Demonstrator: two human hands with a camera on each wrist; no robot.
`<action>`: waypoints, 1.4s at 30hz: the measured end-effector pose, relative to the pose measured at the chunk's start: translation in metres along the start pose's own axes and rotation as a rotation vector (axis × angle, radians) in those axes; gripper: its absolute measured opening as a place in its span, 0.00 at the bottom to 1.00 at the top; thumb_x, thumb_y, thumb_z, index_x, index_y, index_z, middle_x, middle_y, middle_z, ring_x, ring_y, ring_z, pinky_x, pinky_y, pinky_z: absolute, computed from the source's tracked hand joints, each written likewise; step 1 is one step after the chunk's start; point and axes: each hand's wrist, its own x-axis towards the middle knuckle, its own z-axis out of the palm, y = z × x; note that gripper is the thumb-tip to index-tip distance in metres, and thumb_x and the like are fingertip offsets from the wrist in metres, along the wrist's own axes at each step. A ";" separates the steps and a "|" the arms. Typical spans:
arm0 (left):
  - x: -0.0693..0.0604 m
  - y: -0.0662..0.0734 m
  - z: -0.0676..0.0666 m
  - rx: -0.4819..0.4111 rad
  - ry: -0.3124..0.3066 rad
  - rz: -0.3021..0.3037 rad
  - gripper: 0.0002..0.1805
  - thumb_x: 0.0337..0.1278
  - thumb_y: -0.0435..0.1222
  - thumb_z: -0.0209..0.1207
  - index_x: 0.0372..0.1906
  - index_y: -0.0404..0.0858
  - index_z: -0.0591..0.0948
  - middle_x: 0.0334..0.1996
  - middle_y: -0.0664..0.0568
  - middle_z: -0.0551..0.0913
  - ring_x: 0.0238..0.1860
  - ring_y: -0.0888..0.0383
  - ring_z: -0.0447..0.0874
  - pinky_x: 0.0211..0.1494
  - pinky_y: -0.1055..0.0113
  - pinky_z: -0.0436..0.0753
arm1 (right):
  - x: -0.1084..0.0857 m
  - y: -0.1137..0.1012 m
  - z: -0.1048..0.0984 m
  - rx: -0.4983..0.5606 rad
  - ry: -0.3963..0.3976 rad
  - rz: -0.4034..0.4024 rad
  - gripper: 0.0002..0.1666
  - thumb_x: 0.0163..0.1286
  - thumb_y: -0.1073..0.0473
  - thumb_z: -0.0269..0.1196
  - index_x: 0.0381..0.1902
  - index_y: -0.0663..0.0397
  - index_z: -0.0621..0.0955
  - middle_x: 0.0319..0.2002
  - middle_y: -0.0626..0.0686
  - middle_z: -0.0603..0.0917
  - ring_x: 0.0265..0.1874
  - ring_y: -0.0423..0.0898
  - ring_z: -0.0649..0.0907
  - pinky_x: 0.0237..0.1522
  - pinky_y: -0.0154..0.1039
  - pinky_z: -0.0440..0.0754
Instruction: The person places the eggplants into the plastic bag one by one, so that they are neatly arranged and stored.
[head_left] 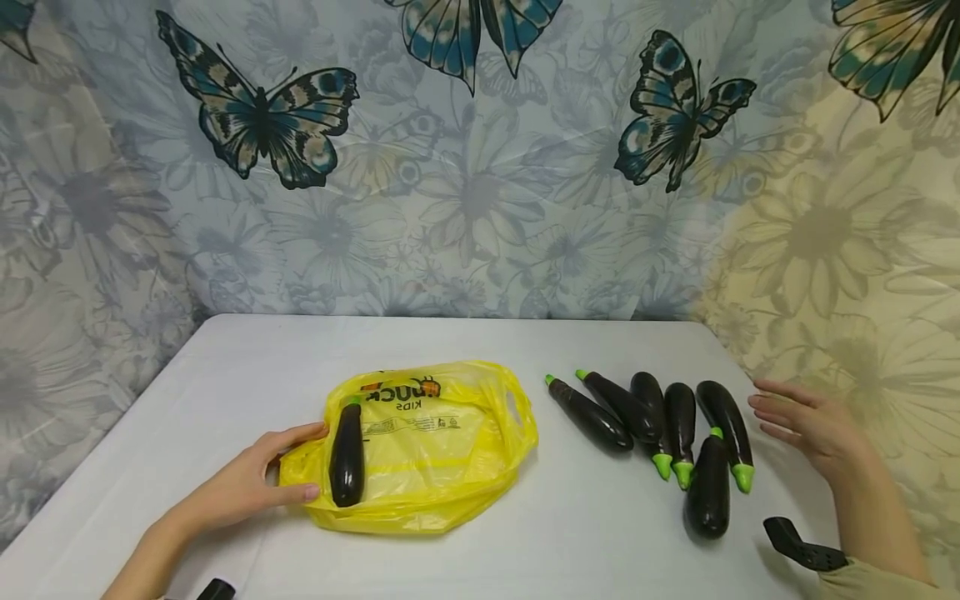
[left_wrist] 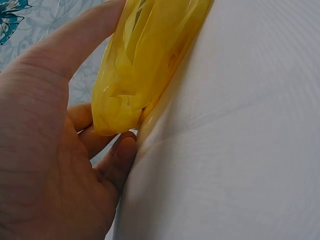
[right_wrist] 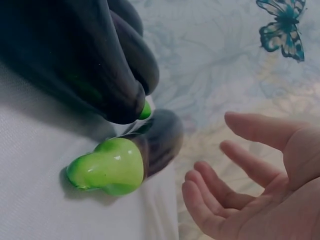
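Note:
A yellow plastic bag (head_left: 435, 467) with dark lettering lies flat on the table, and one dark eggplant (head_left: 347, 454) with a green stem end rests on its left part. My left hand (head_left: 243, 475) is at the bag's left end, thumb and fingers spread apart and touching its edge. In the left wrist view the yellow plastic (left_wrist: 145, 65) sits between thumb and fingers. To the right, several eggplants (head_left: 708, 492) lie in a loose group. My right hand (head_left: 813, 425) hovers beside them, fingers extended and holding nothing. A green stem end (right_wrist: 112, 165) is near it in the right wrist view.
The white table (head_left: 255, 350) has its back edge against a patterned butterfly backdrop (head_left: 480, 208). A black strap piece (head_left: 804, 546) is at the right wrist, and another black piece (head_left: 217, 589) shows near the left wrist.

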 end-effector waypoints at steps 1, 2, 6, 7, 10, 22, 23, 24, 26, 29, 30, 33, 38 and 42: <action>0.000 0.000 0.000 -0.002 0.001 -0.001 0.43 0.52 0.54 0.70 0.72 0.48 0.67 0.68 0.54 0.70 0.68 0.40 0.61 0.62 0.34 0.61 | 0.000 0.000 0.000 0.002 0.002 0.004 0.24 0.74 0.73 0.53 0.38 0.40 0.89 0.37 0.44 0.87 0.36 0.40 0.85 0.37 0.35 0.83; 0.000 0.001 0.000 -0.001 0.001 -0.003 0.43 0.51 0.54 0.70 0.72 0.48 0.67 0.68 0.54 0.70 0.68 0.40 0.61 0.62 0.33 0.61 | -0.001 0.000 0.001 0.003 0.004 0.008 0.24 0.74 0.73 0.53 0.38 0.39 0.89 0.37 0.44 0.87 0.36 0.39 0.85 0.37 0.35 0.83; 0.000 0.001 0.000 0.008 0.003 -0.010 0.43 0.51 0.54 0.70 0.72 0.48 0.68 0.67 0.54 0.70 0.67 0.41 0.62 0.61 0.34 0.61 | -0.001 0.000 0.002 0.002 0.024 0.026 0.24 0.72 0.74 0.56 0.37 0.38 0.88 0.37 0.43 0.86 0.36 0.39 0.85 0.37 0.36 0.84; 0.000 0.001 0.000 0.009 0.001 -0.014 0.43 0.51 0.54 0.70 0.72 0.48 0.68 0.67 0.54 0.70 0.67 0.41 0.62 0.61 0.34 0.62 | -0.001 0.000 0.002 0.004 0.025 0.026 0.24 0.72 0.74 0.56 0.37 0.38 0.88 0.37 0.43 0.86 0.36 0.39 0.85 0.37 0.36 0.84; 0.000 0.001 0.000 0.007 -0.005 -0.023 0.43 0.51 0.54 0.70 0.72 0.49 0.68 0.67 0.53 0.70 0.67 0.41 0.62 0.61 0.34 0.63 | -0.001 0.002 0.001 0.014 0.013 0.014 0.24 0.72 0.74 0.56 0.38 0.38 0.88 0.38 0.43 0.86 0.36 0.40 0.85 0.38 0.37 0.84; -0.001 0.000 0.000 0.023 0.005 0.000 0.43 0.51 0.53 0.70 0.72 0.50 0.68 0.67 0.54 0.70 0.67 0.42 0.62 0.60 0.32 0.61 | 0.003 0.007 0.001 -0.004 -0.019 0.014 0.25 0.72 0.75 0.56 0.40 0.36 0.87 0.38 0.46 0.86 0.39 0.41 0.86 0.39 0.37 0.84; -0.001 -0.001 0.000 0.024 0.006 0.002 0.43 0.51 0.53 0.70 0.72 0.50 0.68 0.67 0.54 0.70 0.67 0.42 0.62 0.60 0.32 0.61 | 0.003 0.007 0.001 -0.007 -0.017 0.015 0.25 0.72 0.75 0.56 0.40 0.36 0.87 0.39 0.46 0.86 0.39 0.41 0.86 0.39 0.37 0.84; 0.000 -0.001 0.000 0.022 0.007 -0.002 0.43 0.51 0.54 0.70 0.72 0.50 0.68 0.67 0.55 0.70 0.67 0.42 0.62 0.61 0.33 0.61 | 0.003 0.007 0.001 -0.011 -0.014 0.017 0.25 0.72 0.75 0.56 0.40 0.35 0.87 0.39 0.46 0.86 0.39 0.41 0.86 0.39 0.37 0.84; 0.000 -0.001 0.001 0.019 0.006 -0.004 0.43 0.50 0.54 0.71 0.72 0.50 0.68 0.67 0.54 0.70 0.68 0.42 0.61 0.61 0.32 0.60 | 0.003 0.008 0.000 -0.014 -0.012 0.021 0.25 0.72 0.75 0.55 0.40 0.35 0.87 0.39 0.45 0.86 0.39 0.41 0.86 0.39 0.37 0.84; -0.001 -0.001 0.000 0.012 0.001 -0.013 0.44 0.51 0.54 0.71 0.72 0.49 0.67 0.68 0.54 0.69 0.68 0.41 0.60 0.61 0.32 0.60 | 0.004 0.008 0.000 -0.017 -0.010 0.028 0.26 0.71 0.75 0.55 0.40 0.35 0.87 0.39 0.45 0.86 0.39 0.41 0.85 0.40 0.37 0.84; -0.001 -0.001 0.000 0.011 0.000 -0.014 0.44 0.51 0.54 0.71 0.72 0.49 0.67 0.68 0.54 0.69 0.68 0.41 0.60 0.61 0.32 0.60 | 0.004 0.009 0.000 -0.017 -0.010 0.031 0.25 0.72 0.75 0.56 0.40 0.35 0.87 0.39 0.45 0.86 0.39 0.41 0.85 0.40 0.37 0.84; -0.001 0.000 0.000 0.014 0.001 -0.017 0.43 0.51 0.54 0.70 0.72 0.49 0.67 0.68 0.53 0.69 0.68 0.41 0.60 0.61 0.32 0.60 | 0.004 0.009 0.000 -0.018 -0.007 0.035 0.25 0.72 0.74 0.56 0.40 0.35 0.87 0.39 0.45 0.86 0.39 0.41 0.85 0.40 0.37 0.83; 0.000 -0.001 0.001 0.010 0.007 -0.018 0.43 0.51 0.53 0.70 0.72 0.48 0.68 0.68 0.53 0.69 0.68 0.42 0.60 0.61 0.32 0.59 | 0.005 0.010 0.002 -0.014 0.003 0.046 0.25 0.71 0.74 0.57 0.39 0.35 0.87 0.39 0.45 0.86 0.38 0.41 0.85 0.40 0.37 0.83; 0.000 -0.002 0.001 0.009 0.012 -0.022 0.44 0.50 0.54 0.71 0.72 0.48 0.68 0.68 0.55 0.69 0.68 0.43 0.60 0.62 0.34 0.59 | 0.006 0.012 0.004 -0.040 0.026 0.071 0.24 0.69 0.74 0.59 0.38 0.34 0.88 0.39 0.44 0.86 0.38 0.40 0.85 0.39 0.36 0.83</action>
